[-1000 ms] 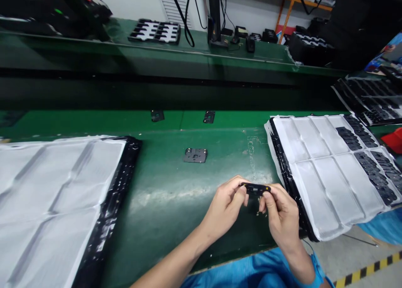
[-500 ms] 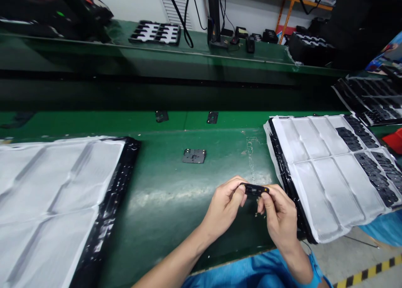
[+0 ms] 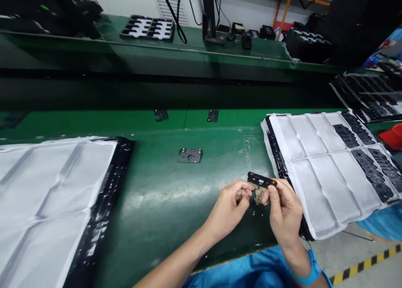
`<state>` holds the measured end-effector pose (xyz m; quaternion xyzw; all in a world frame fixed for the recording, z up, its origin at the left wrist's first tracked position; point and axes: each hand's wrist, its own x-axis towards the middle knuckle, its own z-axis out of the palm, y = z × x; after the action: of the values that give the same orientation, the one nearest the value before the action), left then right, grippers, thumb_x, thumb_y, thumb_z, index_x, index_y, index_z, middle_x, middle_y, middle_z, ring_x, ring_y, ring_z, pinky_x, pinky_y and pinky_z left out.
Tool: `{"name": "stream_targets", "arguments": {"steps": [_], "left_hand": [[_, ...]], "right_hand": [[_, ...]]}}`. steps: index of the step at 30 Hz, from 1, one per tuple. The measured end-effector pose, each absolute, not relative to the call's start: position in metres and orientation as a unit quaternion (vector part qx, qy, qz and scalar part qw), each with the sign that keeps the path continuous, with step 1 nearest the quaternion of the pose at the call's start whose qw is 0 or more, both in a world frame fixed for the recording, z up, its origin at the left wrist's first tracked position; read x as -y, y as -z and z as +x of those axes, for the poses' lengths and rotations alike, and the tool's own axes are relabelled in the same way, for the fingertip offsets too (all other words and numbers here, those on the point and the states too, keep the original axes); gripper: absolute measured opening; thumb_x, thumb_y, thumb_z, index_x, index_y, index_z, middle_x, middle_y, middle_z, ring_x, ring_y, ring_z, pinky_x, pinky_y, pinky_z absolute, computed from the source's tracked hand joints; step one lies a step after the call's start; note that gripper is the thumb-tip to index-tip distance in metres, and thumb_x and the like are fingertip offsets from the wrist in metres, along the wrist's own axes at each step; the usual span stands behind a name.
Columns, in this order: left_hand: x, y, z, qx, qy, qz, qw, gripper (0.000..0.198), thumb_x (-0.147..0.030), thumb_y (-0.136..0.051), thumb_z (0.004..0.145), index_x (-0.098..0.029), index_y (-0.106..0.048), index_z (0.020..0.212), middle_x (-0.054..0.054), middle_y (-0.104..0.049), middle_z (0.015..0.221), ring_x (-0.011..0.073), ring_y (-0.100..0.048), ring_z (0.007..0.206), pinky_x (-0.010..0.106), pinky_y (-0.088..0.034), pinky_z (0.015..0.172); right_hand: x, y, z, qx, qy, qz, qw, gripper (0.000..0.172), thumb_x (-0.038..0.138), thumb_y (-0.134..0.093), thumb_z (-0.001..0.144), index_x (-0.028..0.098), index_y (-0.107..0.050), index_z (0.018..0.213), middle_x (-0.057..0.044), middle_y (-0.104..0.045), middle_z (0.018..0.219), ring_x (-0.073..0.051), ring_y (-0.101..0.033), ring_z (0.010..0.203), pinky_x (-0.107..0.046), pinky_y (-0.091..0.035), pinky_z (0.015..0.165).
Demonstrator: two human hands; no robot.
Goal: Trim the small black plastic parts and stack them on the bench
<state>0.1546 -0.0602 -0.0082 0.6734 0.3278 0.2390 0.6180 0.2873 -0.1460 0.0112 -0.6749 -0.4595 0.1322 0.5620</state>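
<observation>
My right hand (image 3: pixel 284 202) pinches one end of a narrow black plastic part (image 3: pixel 261 180), which is tilted and shows small light and yellow spots. Just left of the part is my left hand (image 3: pixel 234 200), its fingers bent, thumb and index finger apart, and no object visible in them. Under the part, between both hands, lies a small heap of tiny tan pieces (image 3: pixel 259 195), partly hidden by the right fingers. A flat black plastic plate (image 3: pixel 190 155) lies farther up the green table (image 3: pixel 163 221).
On the right, a tray with white lining (image 3: pixel 317 175) holds rows of black parts (image 3: pixel 372 175). Another white-lined tray (image 3: pixel 63 187) stands at the left. Two small black plates, one left (image 3: pixel 161 115) and one right (image 3: pixel 212 115), lie along the green strip behind.
My left hand has let go of the black part and moved down beside the tan heap. The right hand alone holds the part, now tilted, and more of the heap shows.
</observation>
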Motion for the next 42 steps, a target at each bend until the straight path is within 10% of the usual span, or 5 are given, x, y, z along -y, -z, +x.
{"name": "stream_targets", "arguments": {"steps": [11, 19, 27, 34, 42], "left_hand": [[0.059, 0.007, 0.142, -0.271, -0.217, 0.805, 0.481, 0.046, -0.015, -0.052, 0.1, -0.025, -0.059, 0.144, 0.012, -0.065, 0.148, 0.0273, -0.066, 0.13, 0.046, -0.054, 0.109], [0.048, -0.009, 0.131, -0.372, -0.263, 0.633, 0.626, 0.023, -0.037, -0.061, 0.099, -0.016, -0.069, 0.091, 0.002, -0.073, 0.073, 0.0162, -0.067, 0.065, 0.027, -0.054, 0.063], [0.054, -0.02, 0.114, -0.372, -0.246, 0.564, 0.695, 0.034, -0.049, -0.062, 0.098, -0.015, -0.067, 0.096, 0.004, -0.073, 0.074, 0.0134, -0.06, 0.055, 0.025, -0.05, 0.055], [0.072, -0.027, 0.109, -0.371, -0.249, 0.576, 0.684, 0.039, -0.055, -0.052, 0.104, -0.018, -0.058, 0.091, -0.003, -0.062, 0.065, 0.0111, -0.049, 0.052, 0.024, -0.041, 0.053], [0.081, -0.021, 0.104, -0.361, -0.289, 0.633, 0.621, 0.036, -0.048, -0.042, 0.11, -0.021, -0.057, 0.093, -0.001, -0.06, 0.076, 0.0145, -0.055, 0.065, 0.028, -0.043, 0.063]], "right_hand": [[0.154, -0.02, 0.302, 0.417, -0.188, -0.673, 0.581, 0.024, 0.024, -0.054, 0.109, 0.022, -0.067, 0.09, -0.001, -0.064, 0.08, -0.016, -0.065, 0.069, -0.03, -0.054, 0.071], [0.147, -0.009, 0.291, 0.503, -0.267, -0.637, 0.519, 0.026, 0.025, -0.051, 0.109, 0.022, -0.074, 0.12, -0.007, -0.073, 0.097, -0.016, -0.073, 0.068, -0.029, -0.063, 0.066], [0.157, -0.014, 0.3, 0.541, -0.194, -0.663, 0.479, 0.027, 0.02, -0.059, 0.104, 0.027, -0.08, 0.119, -0.009, -0.078, 0.123, -0.029, -0.068, 0.126, -0.051, -0.054, 0.111], [0.144, -0.019, 0.267, 0.461, -0.292, -0.62, 0.563, 0.028, 0.021, -0.063, 0.102, 0.024, -0.075, 0.127, -0.006, -0.079, 0.097, -0.02, -0.075, 0.084, -0.031, -0.062, 0.078], [0.138, -0.015, 0.257, 0.432, -0.305, -0.623, 0.576, 0.025, 0.027, -0.066, 0.101, 0.026, -0.08, 0.121, -0.006, -0.081, 0.104, -0.022, -0.077, 0.094, -0.033, -0.063, 0.084]]}}
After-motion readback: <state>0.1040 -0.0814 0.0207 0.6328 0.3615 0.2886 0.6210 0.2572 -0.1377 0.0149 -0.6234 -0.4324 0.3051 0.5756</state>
